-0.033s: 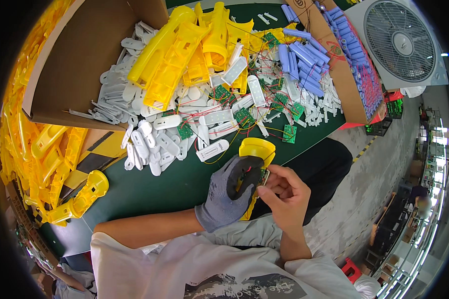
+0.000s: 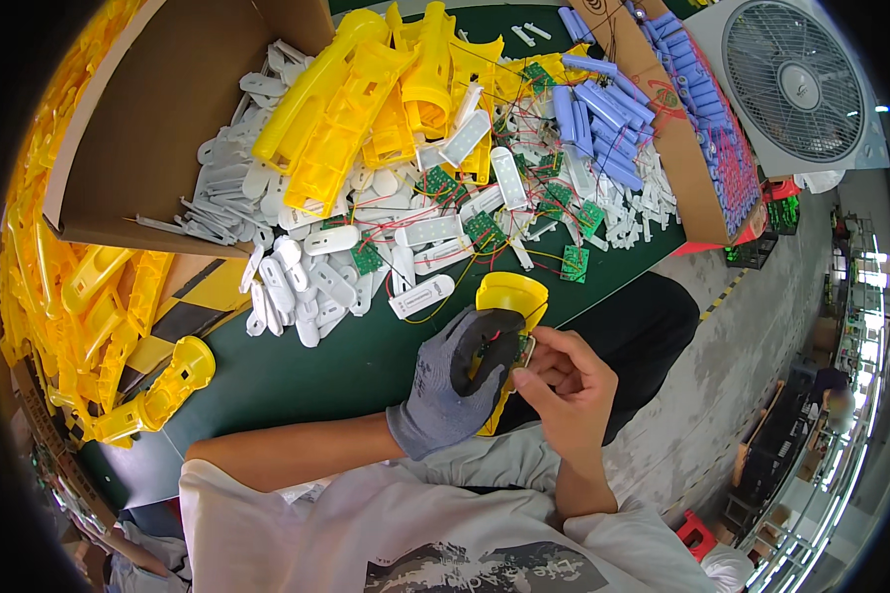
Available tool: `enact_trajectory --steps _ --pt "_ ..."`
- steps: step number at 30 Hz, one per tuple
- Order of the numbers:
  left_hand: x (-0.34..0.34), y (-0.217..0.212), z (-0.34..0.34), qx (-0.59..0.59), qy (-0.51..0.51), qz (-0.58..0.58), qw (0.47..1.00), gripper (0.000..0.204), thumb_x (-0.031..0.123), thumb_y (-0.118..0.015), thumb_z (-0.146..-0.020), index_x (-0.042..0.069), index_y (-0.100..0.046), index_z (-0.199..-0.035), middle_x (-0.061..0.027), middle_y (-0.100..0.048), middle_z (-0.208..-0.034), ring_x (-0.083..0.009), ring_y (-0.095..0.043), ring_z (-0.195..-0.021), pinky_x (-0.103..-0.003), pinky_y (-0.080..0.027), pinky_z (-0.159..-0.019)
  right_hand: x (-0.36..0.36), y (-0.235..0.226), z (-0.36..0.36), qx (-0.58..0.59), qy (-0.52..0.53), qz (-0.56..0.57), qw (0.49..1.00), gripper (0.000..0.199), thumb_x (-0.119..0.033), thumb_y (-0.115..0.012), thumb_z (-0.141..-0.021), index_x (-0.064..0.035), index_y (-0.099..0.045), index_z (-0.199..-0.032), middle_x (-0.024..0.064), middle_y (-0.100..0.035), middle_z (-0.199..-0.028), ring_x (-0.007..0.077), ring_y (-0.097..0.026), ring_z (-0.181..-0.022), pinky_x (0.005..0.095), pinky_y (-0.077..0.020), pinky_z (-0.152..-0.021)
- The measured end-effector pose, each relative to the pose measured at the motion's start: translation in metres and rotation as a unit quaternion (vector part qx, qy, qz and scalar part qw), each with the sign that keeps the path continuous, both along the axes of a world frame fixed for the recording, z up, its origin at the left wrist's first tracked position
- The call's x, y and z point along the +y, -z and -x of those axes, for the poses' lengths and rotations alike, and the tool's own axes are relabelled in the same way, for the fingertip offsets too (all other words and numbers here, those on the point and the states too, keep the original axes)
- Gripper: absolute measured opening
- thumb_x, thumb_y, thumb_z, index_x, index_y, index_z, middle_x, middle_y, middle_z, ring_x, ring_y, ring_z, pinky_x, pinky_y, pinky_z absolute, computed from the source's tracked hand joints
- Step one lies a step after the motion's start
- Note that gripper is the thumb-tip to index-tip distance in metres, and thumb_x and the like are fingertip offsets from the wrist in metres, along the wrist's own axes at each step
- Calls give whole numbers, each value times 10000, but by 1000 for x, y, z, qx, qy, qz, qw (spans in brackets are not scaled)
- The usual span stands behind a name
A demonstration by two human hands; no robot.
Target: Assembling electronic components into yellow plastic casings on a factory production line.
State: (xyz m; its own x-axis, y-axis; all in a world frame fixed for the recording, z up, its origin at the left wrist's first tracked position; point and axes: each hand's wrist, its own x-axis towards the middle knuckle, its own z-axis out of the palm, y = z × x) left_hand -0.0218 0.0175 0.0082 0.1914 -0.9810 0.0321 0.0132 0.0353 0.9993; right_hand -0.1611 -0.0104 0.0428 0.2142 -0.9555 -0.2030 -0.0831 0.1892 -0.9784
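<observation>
My left hand (image 2: 457,381), in a grey glove with dark fingertips, is wrapped round a yellow plastic housing half (image 2: 512,289) above my lap at the table's front edge. The housing's wide, rounded end sticks out past my fingers. My bare right hand (image 2: 572,387) pinches a small part at the housing's right side with thumb and forefinger. Fingers hide most of that part; it looks like the edge of a circuit board (image 2: 526,354). A thin wire runs up from the housing toward a white light panel with wires (image 2: 422,297) on the table.
White plastic parts (image 2: 307,287), green circuit boards (image 2: 575,263), wires and yellow housings (image 2: 351,119) are heaped ahead. Purple battery cells (image 2: 603,109) lie beside a cardboard box (image 2: 653,128) of more cells. An open carton (image 2: 168,119) and a yellow housing half (image 2: 168,387) are left; a fan (image 2: 799,84) stands far right.
</observation>
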Motion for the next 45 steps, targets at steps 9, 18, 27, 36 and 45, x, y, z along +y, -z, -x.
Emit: enact_trajectory --steps 9,18,27,36,45 --pt "-8 -1 1 25 -15 9 1000 249 21 -590 -809 16 -558 -1055 -169 -584 -921 -344 -598 -808 -348 -477 -697 -13 2 7 -68 -15 0 998 375 108 -673 -760 88 -570 -1120 139 -662 -985 152 -651 -868 255 -526 -781" --pt "-9 -2 -2 1 -2 2 1000 203 62 -581 -843 19 -538 -1037 -165 -577 -896 -338 -593 -780 -360 -483 -684 -4 10 -2 -77 0 6 997 419 131 -659 -761 107 -553 -1165 196 -649 -1038 189 -651 -918 278 -521 -841" --pt "-7 -2 -4 -17 3 12 1000 206 50 -555 -854 3 -499 -1047 -166 -545 -918 -339 -571 -800 -374 -472 -689 8 17 -7 -21 -40 116 992 429 126 -608 -807 46 -549 -1225 194 -580 -1195 181 -607 -1011 268 -509 -847" --pt "-7 4 3 -37 20 53 998 229 40 -561 -849 11 -486 -1062 -181 -509 -936 -361 -553 -814 -400 -457 -679 3 27 2 -43 1 98 994 349 100 -573 -848 72 -560 -1195 183 -579 -1203 159 -595 -1010 248 -506 -838" --pt "-6 9 -3 -76 42 61 994 272 21 -570 -818 32 -500 -1080 -195 -519 -961 -388 -542 -854 -423 -464 -705 3 22 -3 -56 -22 69 996 330 101 -586 -836 72 -584 -1164 187 -583 -1202 166 -606 -998 237 -501 -809"
